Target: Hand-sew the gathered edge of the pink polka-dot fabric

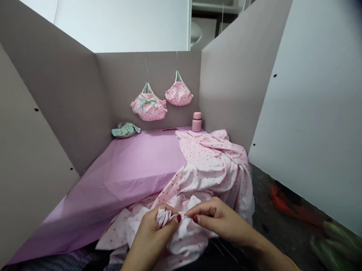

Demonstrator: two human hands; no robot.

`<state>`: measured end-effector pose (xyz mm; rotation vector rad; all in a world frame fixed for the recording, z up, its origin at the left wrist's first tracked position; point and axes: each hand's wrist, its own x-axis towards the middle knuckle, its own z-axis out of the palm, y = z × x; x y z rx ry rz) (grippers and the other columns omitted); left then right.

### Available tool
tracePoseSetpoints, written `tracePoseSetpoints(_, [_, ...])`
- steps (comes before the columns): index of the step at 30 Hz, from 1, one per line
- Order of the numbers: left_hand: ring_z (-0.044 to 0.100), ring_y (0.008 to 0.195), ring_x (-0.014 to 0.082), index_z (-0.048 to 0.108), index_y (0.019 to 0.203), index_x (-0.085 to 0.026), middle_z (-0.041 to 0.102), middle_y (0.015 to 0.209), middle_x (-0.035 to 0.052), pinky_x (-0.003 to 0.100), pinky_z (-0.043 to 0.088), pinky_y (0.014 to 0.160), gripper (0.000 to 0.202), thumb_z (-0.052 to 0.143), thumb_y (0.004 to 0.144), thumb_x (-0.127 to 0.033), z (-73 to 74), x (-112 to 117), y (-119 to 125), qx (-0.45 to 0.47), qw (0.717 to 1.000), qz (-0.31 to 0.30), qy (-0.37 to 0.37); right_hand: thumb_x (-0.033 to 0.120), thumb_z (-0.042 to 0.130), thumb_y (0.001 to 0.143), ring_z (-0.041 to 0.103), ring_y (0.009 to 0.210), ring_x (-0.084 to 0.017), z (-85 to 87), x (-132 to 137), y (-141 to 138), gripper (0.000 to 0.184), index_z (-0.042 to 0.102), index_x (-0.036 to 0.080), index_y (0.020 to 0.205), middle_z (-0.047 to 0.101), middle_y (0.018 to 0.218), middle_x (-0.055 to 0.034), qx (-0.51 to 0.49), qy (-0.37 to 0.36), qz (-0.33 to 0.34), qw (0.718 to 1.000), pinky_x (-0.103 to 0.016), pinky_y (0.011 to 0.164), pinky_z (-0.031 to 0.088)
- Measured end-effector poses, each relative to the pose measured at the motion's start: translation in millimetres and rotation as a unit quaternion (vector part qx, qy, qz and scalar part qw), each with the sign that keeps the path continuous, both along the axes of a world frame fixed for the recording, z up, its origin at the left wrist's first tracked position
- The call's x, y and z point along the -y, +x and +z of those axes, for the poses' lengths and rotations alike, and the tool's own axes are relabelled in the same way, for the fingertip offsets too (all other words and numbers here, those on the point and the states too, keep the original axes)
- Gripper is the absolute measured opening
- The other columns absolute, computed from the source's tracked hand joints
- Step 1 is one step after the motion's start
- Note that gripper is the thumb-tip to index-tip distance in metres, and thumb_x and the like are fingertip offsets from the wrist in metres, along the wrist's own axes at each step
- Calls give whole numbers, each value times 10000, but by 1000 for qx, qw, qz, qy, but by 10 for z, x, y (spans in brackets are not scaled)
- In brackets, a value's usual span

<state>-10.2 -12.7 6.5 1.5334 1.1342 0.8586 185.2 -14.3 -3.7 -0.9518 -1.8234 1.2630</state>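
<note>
Closest to the camera, the left hand (pixel 152 234) and right hand (pixel 218 220) each pinch a gathered bunch of pink dotted cloth (pixel 177 232) between fingers and thumb, their red-painted nails almost meeting. From there the cloth spreads forward over the right side of a pink paper sheet (pixel 131 170). Farther off, a teal printed cloth (pixel 126 130) lies at the sheet's back left corner and a pink bottle (pixel 197 122) stands at its back right. Above them, two pink dotted bags (pixel 149 107) (pixel 179 94) hang by threads against a grey back board (pixel 120 82).
</note>
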Motion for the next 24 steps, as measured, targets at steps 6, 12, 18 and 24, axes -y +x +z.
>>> tracePoseSetpoints(6, [382,405,96,577,666,-199,458,490,-76,208,336,437,100,547,747,-249,21,23,-3,-41,997,7,60,246,528,827,573,680,-140,36,8,-8,263,670,144,1024,685,820,-66,28,23,-5,999,-236,600,404])
tracePoseSetpoints(12, [460,494,118,591,656,-180,545,545,-40,201,339,477,125,521,757,-198,76,54,-3,-93,988,2,121,148,503,822,571,664,-132,107,45,-33,257,673,160,1014,684,784,-35,84,85,-22,993,-214,586,387])
tracePoseSetpoints(18, [502,536,135,612,676,-160,587,571,-15,210,353,513,148,520,775,-222,100,65,-13,-110,984,-7,142,74,479,811,557,635,-116,176,108,-107,280,678,175,980,666,744,-3,122,151,-43,980,-203,586,369])
tracePoseSetpoints(24, [441,529,126,573,661,-155,503,555,-36,216,331,509,133,534,756,-239,24,10,-10,-62,993,7,95,122,489,813,523,566,-121,109,120,-155,241,680,168,953,643,669,-4,126,135,-91,979,-208,525,340])
